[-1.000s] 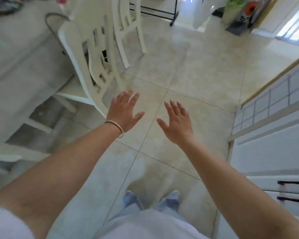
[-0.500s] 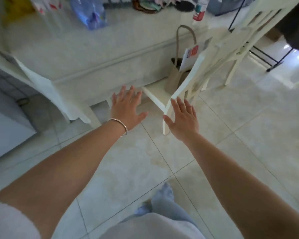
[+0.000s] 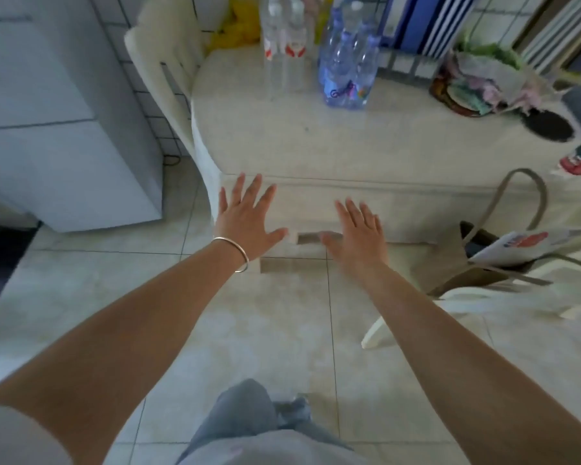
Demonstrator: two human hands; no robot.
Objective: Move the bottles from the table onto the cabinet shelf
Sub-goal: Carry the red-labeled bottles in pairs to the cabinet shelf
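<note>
1. Since the earlier frame the view had swung to face the table [image 3: 316, 146]; both hands stayed spread and empty.
2. Clear bottles [image 3: 284, 45] and blue-tinted bottles [image 3: 348, 72] stood upright at the table's far edge, tops cut off.
3. Left hand [image 3: 245, 219] and right hand [image 3: 359, 229] hovered before the near edge.
4. A chair [image 3: 168, 78] stood at the left end; blurred clutter [image 3: 483, 82] lay right.

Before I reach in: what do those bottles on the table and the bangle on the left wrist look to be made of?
The blue-tinted bottles and the red-labelled clear bottles look like thin transparent plastic: you see through them, and they carry printed labels. Glass is unlikely, though blur leaves it open. The bangle looks like polished silver-toned metal, thin with a bright glint. The table top is matte off-white, possibly a cloth cover.
</note>
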